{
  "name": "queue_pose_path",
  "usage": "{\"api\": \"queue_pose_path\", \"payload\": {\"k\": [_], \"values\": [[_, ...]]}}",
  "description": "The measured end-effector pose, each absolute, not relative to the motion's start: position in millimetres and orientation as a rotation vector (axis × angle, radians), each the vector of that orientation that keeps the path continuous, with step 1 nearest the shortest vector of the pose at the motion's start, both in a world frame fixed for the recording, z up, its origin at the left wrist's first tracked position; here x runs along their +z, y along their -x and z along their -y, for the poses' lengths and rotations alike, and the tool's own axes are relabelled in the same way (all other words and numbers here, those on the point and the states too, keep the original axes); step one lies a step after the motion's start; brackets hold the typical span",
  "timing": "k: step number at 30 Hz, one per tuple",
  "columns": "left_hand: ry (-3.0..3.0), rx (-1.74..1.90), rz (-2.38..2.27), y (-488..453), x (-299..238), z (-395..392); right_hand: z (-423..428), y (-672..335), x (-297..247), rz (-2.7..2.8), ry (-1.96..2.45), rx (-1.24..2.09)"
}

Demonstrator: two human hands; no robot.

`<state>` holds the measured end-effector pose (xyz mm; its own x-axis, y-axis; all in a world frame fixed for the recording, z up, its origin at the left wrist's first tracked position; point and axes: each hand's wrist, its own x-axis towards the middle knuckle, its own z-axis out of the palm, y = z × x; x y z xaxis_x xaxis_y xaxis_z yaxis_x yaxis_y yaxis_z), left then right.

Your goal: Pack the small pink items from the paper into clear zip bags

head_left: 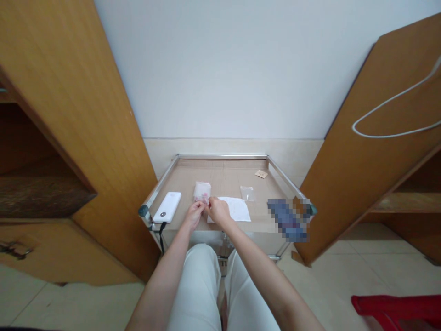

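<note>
Clear plastic bag [201,191], pink inside (crinkled), between left hand [195,215], right hand [218,210].

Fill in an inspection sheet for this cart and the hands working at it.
surface: cardboard sheet inside a metal cart frame.
job's things: clear bag of pink contents; white paper sheet under the right grip.
clutter: white power bank; small clear bag; brown card; pixelated object.
grips: left grip and right grip meet at the bag's lower end.
cables: black strap hanging by the power bank.
surroundings: wooden cabinet doors, white wall, tiled floor, red object.
</note>
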<state>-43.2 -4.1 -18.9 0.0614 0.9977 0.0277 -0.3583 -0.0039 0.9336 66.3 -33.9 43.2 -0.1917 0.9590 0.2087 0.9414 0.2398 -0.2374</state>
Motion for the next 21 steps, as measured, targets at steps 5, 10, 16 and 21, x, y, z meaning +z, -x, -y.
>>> {"api": "queue_pose_path", "payload": {"k": [5,10,16,21], "values": [[-0.952,1.348,-0.871,42.6,-18.7,4.3,36.1,-60.0,44.6,2.184,1.792,0.085],[-0.935,1.366,-0.891,42.9,-21.8,2.5,36.2,-56.4,46.0,2.163,1.822,0.09],[-0.927,1.372,-0.89,43.1,-18.5,3.9,32.9,-63.9,49.8,2.049,1.904,0.077],[-0.871,1.376,-0.835,42.8,-10.5,8.1,32.0,-72.7,51.1,2.041,1.904,0.049]]}}
